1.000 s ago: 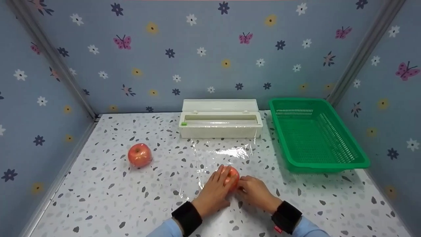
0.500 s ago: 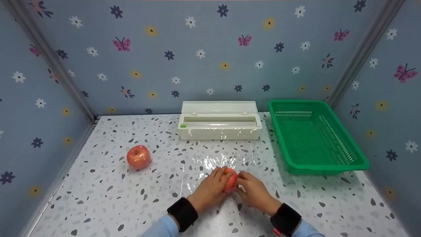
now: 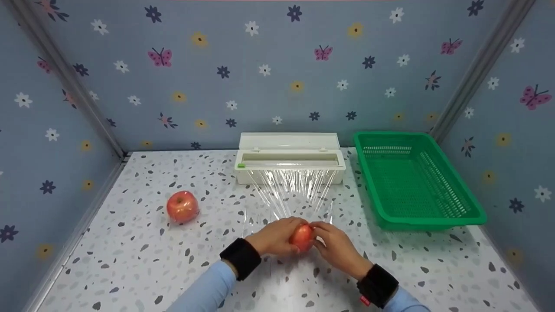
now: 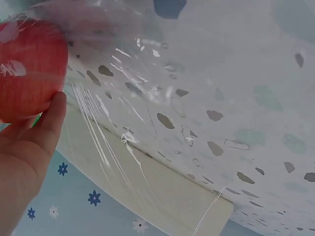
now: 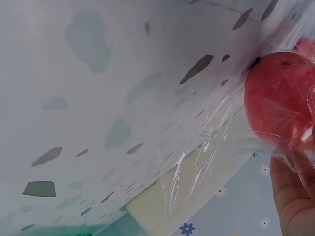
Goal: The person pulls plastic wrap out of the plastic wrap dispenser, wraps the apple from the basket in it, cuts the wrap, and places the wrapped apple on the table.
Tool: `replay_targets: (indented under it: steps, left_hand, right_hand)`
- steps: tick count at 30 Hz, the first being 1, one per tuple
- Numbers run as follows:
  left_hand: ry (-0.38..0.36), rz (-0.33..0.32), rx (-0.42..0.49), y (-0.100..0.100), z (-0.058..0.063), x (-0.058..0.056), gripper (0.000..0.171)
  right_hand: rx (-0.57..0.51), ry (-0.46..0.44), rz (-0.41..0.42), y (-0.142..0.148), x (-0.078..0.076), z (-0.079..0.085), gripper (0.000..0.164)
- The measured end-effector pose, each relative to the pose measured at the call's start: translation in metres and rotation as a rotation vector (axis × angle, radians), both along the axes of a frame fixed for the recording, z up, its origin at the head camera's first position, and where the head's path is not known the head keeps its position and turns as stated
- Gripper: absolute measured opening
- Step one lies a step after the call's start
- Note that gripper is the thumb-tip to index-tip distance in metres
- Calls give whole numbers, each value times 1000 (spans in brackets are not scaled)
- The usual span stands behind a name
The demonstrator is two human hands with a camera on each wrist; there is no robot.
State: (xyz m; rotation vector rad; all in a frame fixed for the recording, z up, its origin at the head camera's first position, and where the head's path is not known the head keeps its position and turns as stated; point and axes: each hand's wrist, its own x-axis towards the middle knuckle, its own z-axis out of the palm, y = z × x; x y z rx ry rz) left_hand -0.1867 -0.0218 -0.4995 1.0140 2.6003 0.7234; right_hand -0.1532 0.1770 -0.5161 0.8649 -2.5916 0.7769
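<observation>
Near the front middle of the table, a red apple sits between both hands, with clear cling film over its skin. My left hand grips it from the left, thumb on the near side and fingers over the far side. From the right, my right hand holds its side with bent fingers and thumb, where the film bunches in the right wrist view. Taut, creased film runs from the apple back to a white cling film dispenser, whose lid stands up. The apple's underside is hidden.
Another red apple, shiny as if wrapped, stands to the left on the speckled table. A green plastic basket stands at the right. Flower-patterned walls enclose the back and sides.
The film, lying loose on the table before, is now pulled into tight creases from the dispenser. My left hand has turned so its fingers wrap the apple's far side; the apple has rolled.
</observation>
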Motion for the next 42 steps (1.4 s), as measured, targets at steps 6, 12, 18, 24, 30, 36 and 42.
replay_targets:
  steps: [6, 12, 18, 24, 30, 36, 42]
  left_hand:
    - [-151, 6, 36, 2, 3, -16, 61]
    - [-291, 59, 110, 2, -3, -26, 60]
    - [-401, 129, 167, 0, -4, -30, 55]
    - [-422, 128, 185, -2, -5, -33, 49]
    - [-407, 124, 173, -2, -5, -35, 58]
    - [-465, 172, 169, 0, -6, -39, 72]
    - [-449, 203, 194, -2, -9, -42, 71]
  right_hand:
    - [-4, -66, -40, 1, -9, 3, 9]
    - [0, -135, -90, -1, -17, 6, 10]
    - [1, 108, -75, -5, -16, 8, 14]
    - [45, 367, 72, -10, -7, 0, 21]
    - [106, 288, 30, -12, -7, -6, 32]
    - [111, 229, 3, -17, -11, -7, 38]
    - [127, 130, -28, -19, -17, 0, 40]
